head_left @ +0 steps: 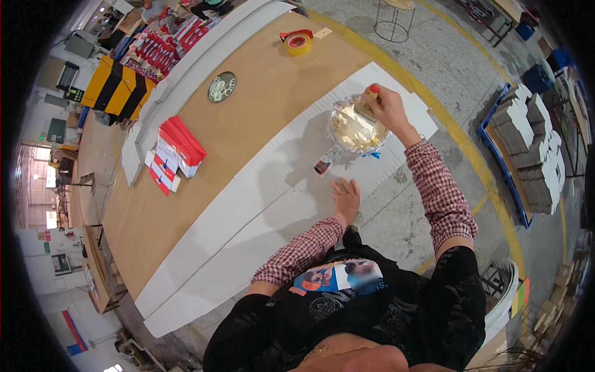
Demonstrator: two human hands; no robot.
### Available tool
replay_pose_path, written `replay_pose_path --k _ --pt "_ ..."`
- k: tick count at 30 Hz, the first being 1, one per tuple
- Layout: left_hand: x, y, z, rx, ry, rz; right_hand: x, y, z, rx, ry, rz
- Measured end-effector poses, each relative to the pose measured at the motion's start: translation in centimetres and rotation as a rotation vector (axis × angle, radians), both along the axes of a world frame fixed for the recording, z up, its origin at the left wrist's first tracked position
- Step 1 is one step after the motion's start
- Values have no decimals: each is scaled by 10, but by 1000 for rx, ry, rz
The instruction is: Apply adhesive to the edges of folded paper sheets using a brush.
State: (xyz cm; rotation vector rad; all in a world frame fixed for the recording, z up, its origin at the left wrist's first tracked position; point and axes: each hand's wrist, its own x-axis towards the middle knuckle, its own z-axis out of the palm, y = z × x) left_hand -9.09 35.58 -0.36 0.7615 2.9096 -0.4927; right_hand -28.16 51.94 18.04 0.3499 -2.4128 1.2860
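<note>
My right hand (390, 110) grips a brush (365, 111) with a red handle and dips it into a round pan (334, 127). The pan seems wrapped in clear plastic, and yellowish shiny liquid, perhaps glue, lies inside. Its wrapped handle (323, 166) points toward my left hand. My left hand (346, 199) rests flat with fingers spread, nearest to the pan handle, on long white cardboard sheets (248, 229) laid in overlapping rows. A small blue piece (372, 155) sticks out by the pan's near rim.
A brown-covered table (155, 229) holds a red tape dispenser (297, 42), a round dish (222, 87) with pale rings and a stack of red-and-white folded cartons (176, 149). White cardboard stacks (533, 149) stand on a blue pallet (489, 133) at right. A stool (395, 22) is beyond the table.
</note>
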Motion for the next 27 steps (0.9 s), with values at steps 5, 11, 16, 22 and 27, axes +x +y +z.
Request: replay_pose_path --k 5,11,16,22,27 --pt "-7 -1 -3 -76 21 -89 12 -26 9 197 -12 45" --pt "-21 14 25 -367 -46 -331 41 11 3 -343 -78 -337" --pt "-20 12 12 82 -240 -78 141 82 11 -1204 -116 -347" --pt "-22 2 31 70 -279 -156 261 87 -37 -1480 -64 -439" --pt "-31 -20 39 288 -312 -91 290 53 -94 -1248 -99 -452"
